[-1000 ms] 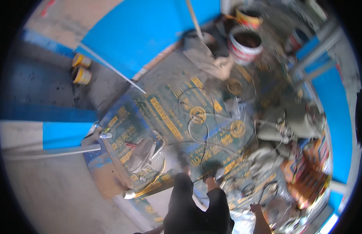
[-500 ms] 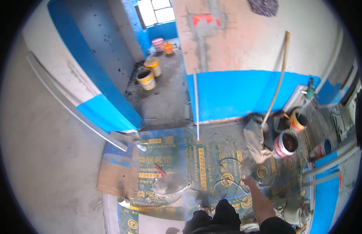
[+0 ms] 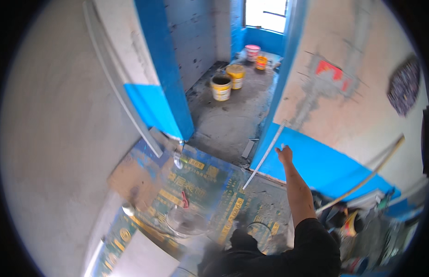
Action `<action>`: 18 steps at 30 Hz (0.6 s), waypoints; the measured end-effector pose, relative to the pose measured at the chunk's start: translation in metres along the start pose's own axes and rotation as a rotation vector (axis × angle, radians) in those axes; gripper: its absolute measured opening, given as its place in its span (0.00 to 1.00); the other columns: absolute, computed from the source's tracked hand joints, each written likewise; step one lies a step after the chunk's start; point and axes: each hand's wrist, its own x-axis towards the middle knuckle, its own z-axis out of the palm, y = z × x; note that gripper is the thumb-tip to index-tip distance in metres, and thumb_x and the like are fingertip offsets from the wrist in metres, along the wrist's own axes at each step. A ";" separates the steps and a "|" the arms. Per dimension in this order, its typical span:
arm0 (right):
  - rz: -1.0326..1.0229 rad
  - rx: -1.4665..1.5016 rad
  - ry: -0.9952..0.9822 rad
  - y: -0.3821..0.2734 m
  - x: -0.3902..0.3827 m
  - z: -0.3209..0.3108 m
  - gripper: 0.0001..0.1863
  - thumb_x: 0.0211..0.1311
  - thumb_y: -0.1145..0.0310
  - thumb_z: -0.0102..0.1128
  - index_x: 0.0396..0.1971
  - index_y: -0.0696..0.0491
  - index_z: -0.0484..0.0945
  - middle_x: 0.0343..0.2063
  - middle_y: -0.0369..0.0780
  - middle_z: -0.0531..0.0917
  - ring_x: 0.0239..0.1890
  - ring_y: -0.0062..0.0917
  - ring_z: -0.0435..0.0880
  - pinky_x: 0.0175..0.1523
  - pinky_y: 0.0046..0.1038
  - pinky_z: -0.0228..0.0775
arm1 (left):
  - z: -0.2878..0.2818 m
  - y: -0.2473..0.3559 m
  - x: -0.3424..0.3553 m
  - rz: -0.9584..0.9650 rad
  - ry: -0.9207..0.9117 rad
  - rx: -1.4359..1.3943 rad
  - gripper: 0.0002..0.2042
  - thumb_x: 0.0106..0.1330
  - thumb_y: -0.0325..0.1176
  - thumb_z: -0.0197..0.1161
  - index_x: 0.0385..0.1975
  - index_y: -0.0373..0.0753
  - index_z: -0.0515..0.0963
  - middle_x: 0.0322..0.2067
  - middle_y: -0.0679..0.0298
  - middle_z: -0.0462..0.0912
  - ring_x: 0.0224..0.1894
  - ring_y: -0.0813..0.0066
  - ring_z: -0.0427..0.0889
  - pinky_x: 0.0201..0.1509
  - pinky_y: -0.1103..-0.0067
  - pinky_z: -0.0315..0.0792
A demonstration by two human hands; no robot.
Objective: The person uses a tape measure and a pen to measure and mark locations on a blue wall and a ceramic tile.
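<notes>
My right hand [image 3: 284,154] is stretched forward at the end of a bare forearm. It is just to the right of a long, thin, pale straightedge [image 3: 265,154] that leans against the blue lower wall. A small gap shows between the hand and the strip. The fingers look partly spread, with nothing clearly held, though they are small and slightly blurred. The strip's lower end rests on the printed green floor covering [image 3: 209,191]. My left hand is out of view.
A round basin [image 3: 186,220] and a red-handled tool [image 3: 185,198] are on the floor covering, with cardboard [image 3: 131,182] to the left. A wooden pole [image 3: 371,175] leans at right near a yellow bucket [image 3: 349,225]. Beyond the doorway stand several buckets [image 3: 221,92].
My right hand has risen from near the looped cable on the floor to beside the leaning straightedge. The view has turned, bringing the doorway closer to the middle.
</notes>
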 end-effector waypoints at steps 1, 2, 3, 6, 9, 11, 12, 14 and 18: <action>-0.012 -0.099 -0.031 0.005 0.032 0.015 0.34 0.56 0.41 0.65 0.40 0.63 0.77 0.40 0.57 0.82 0.43 0.51 0.81 0.46 0.46 0.74 | 0.015 0.004 -0.023 -0.046 0.022 -0.040 0.14 0.66 0.43 0.57 0.43 0.46 0.84 0.37 0.65 0.87 0.40 0.73 0.84 0.49 0.70 0.76; -0.045 -0.198 -0.085 0.014 0.054 0.037 0.35 0.56 0.40 0.63 0.41 0.63 0.78 0.41 0.57 0.82 0.44 0.50 0.81 0.46 0.47 0.73 | 0.033 -0.001 -0.046 -0.084 0.051 -0.073 0.14 0.66 0.43 0.57 0.44 0.47 0.84 0.37 0.66 0.87 0.40 0.73 0.84 0.49 0.70 0.76; -0.268 -0.300 -0.019 0.032 0.077 0.047 0.25 0.56 0.48 0.65 0.40 0.56 0.82 0.40 0.50 0.83 0.43 0.49 0.80 0.48 0.44 0.73 | 0.049 -0.002 -0.061 -0.086 0.072 -0.062 0.14 0.66 0.44 0.57 0.45 0.47 0.84 0.37 0.66 0.87 0.40 0.74 0.84 0.49 0.70 0.76; -0.251 0.297 -0.040 0.100 0.202 0.026 0.16 0.58 0.59 0.63 0.40 0.53 0.84 0.39 0.47 0.85 0.43 0.44 0.81 0.50 0.45 0.70 | 0.105 -0.002 -0.062 -0.106 0.008 -0.846 0.11 0.62 0.42 0.62 0.38 0.46 0.85 0.31 0.70 0.86 0.32 0.76 0.84 0.41 0.74 0.78; 0.140 0.299 -0.005 0.070 0.211 0.066 0.31 0.56 0.48 0.68 0.44 0.63 0.82 0.42 0.49 0.85 0.41 0.37 0.85 0.45 0.38 0.76 | 0.119 0.024 -0.087 -0.584 -0.011 -0.733 0.12 0.52 0.39 0.65 0.35 0.43 0.84 0.36 0.64 0.86 0.36 0.67 0.85 0.40 0.71 0.80; 0.115 0.271 -0.037 0.045 0.200 0.083 0.32 0.59 0.44 0.63 0.40 0.65 0.82 0.40 0.49 0.85 0.40 0.38 0.84 0.45 0.39 0.75 | 0.150 -0.008 -0.113 -0.267 0.213 -0.589 0.13 0.57 0.40 0.64 0.39 0.42 0.84 0.33 0.64 0.85 0.34 0.74 0.84 0.38 0.75 0.79; 0.221 0.248 -0.003 0.048 0.208 0.069 0.32 0.60 0.44 0.62 0.40 0.65 0.82 0.41 0.49 0.85 0.41 0.39 0.84 0.45 0.40 0.75 | 0.123 0.031 -0.113 -0.525 0.192 -0.944 0.14 0.60 0.41 0.64 0.40 0.38 0.84 0.31 0.64 0.85 0.32 0.79 0.83 0.36 0.77 0.78; 0.312 0.146 0.008 0.028 0.178 0.072 0.30 0.63 0.46 0.60 0.42 0.64 0.81 0.42 0.50 0.85 0.42 0.40 0.84 0.46 0.41 0.74 | 0.130 0.046 -0.151 -0.617 0.332 -1.187 0.15 0.58 0.38 0.67 0.40 0.35 0.83 0.33 0.66 0.85 0.33 0.78 0.83 0.36 0.77 0.76; 0.263 0.252 0.026 0.005 0.130 0.032 0.29 0.65 0.47 0.59 0.43 0.63 0.81 0.42 0.50 0.85 0.43 0.42 0.84 0.45 0.41 0.74 | 0.126 0.048 -0.164 -0.633 0.334 -1.196 0.13 0.58 0.36 0.68 0.38 0.35 0.84 0.32 0.65 0.85 0.32 0.77 0.83 0.36 0.78 0.76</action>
